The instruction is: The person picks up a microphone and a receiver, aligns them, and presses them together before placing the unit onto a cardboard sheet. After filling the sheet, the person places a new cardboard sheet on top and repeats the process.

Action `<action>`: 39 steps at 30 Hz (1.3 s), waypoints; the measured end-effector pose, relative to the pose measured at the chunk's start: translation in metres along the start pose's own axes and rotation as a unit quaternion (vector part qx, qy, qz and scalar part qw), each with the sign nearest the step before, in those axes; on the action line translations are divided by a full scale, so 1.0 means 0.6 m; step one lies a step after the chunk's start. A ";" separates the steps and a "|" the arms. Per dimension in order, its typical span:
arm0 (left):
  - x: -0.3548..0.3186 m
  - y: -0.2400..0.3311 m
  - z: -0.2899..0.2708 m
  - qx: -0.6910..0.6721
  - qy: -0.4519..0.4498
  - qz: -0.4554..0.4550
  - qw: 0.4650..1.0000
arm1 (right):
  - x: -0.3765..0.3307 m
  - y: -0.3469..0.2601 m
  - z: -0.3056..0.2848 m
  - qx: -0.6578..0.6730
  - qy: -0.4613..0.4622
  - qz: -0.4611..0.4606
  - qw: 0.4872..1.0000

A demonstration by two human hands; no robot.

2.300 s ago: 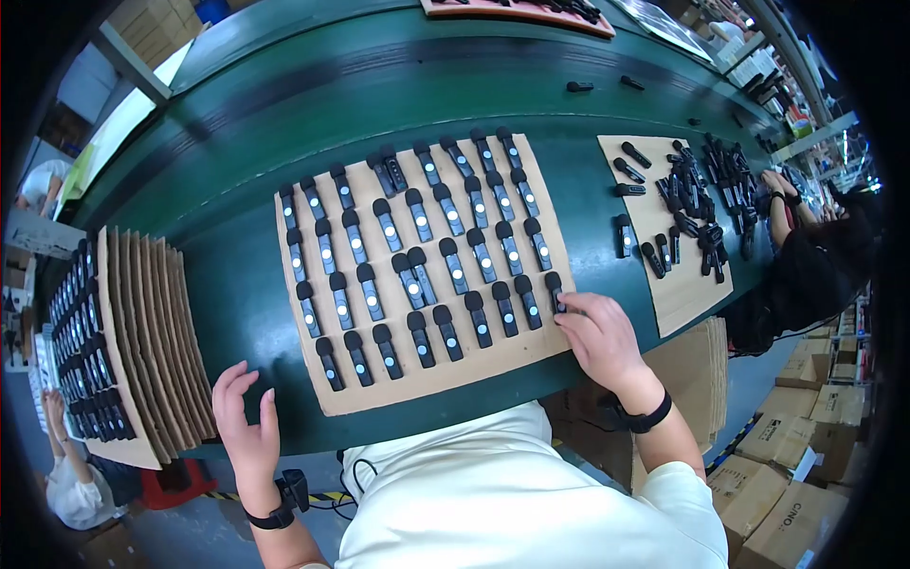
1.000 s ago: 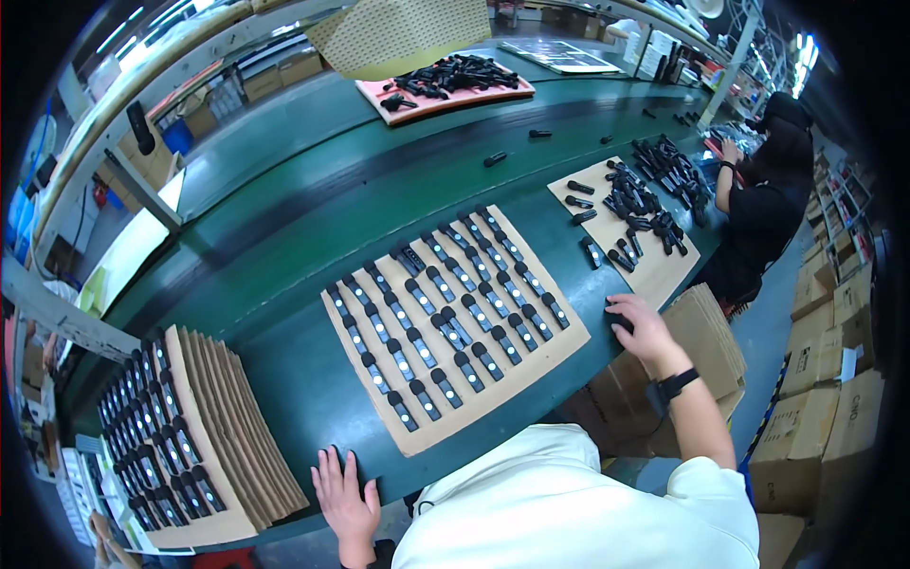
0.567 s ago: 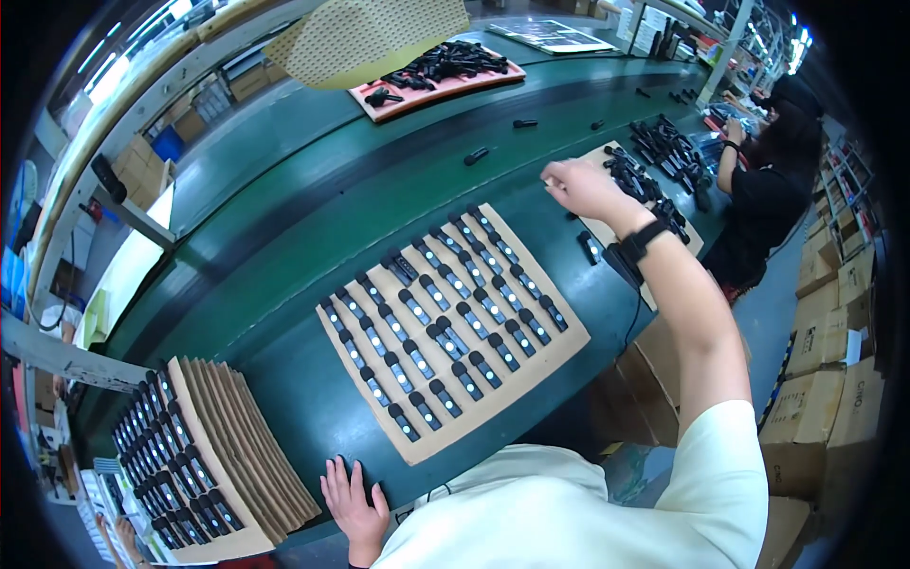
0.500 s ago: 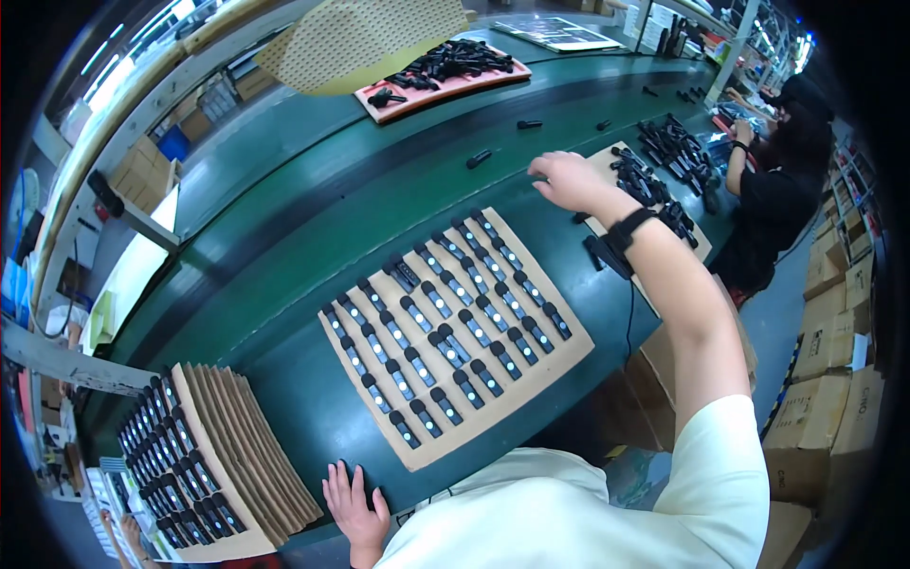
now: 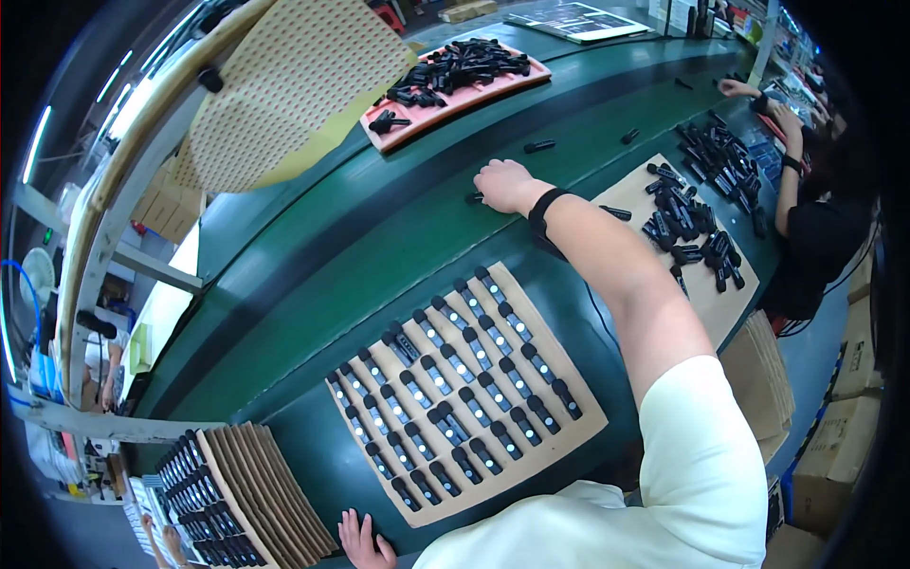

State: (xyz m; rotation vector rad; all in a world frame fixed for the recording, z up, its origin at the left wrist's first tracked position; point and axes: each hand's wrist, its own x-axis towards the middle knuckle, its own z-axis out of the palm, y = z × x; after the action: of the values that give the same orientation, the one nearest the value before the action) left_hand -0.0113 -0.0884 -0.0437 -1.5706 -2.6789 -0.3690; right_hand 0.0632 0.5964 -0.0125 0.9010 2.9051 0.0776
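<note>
Right hand: your right hand (image 5: 504, 183) is stretched far across the green desk (image 5: 313, 256), knuckles up, fingers curled down over a small black part (image 5: 472, 198) at its fingertips.
Grip, right: narrow, closing on that part; whether it is already pinched off the desk you cannot tell from here.
Left hand: your left hand (image 5: 363, 542) lies flat at the near edge of the desk, fingers spread, holding nothing.
Key relation: the part lies just left of the right fingertips and under them, its long axis running roughly left to right; the right hand is on it, the left hand well apart.
Behind the grip: a cardboard sheet (image 5: 471, 391) carries neat slanted rows of black sticks, each with a pale dot, between your two hands.
Right of the grip: a second cardboard sheet (image 5: 716, 303) bears a loose heap of black parts (image 5: 697, 218); a co-worker's hand (image 5: 785, 116) works beyond it.
Beyond the grip: a red tray (image 5: 445, 109) piled with black parts, and two stray black pieces (image 5: 540, 146) on the belt.
Packages: brown cartons (image 5: 848, 436) stand stacked on the floor at far right; more cardboard sheets (image 5: 256, 493) fan out beside the left hand.
Signs: a large tan dotted board (image 5: 284, 85) leans at upper left.
</note>
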 end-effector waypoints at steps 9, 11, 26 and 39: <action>0.013 0.007 -0.002 -0.003 0.002 -0.005 1.000 | -0.039 0.177 0.020 0.015 0.058 0.105 0.993; 0.011 0.007 0.000 0.013 -0.001 -0.015 1.000 | -0.036 0.199 0.029 0.074 0.069 0.096 0.990; 0.000 -0.002 0.013 0.006 0.021 -0.016 1.000 | -0.122 0.104 -0.006 0.156 0.071 0.010 0.985; -0.003 -0.002 0.014 -0.023 0.049 -0.013 0.998 | -0.343 -0.008 0.045 0.084 0.132 0.030 0.987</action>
State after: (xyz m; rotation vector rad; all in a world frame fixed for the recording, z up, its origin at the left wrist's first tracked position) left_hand -0.0104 -0.0886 -0.0521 -1.4877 -2.6381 -0.4994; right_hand 0.2321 0.4762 -0.0234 1.0819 3.1676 -0.0499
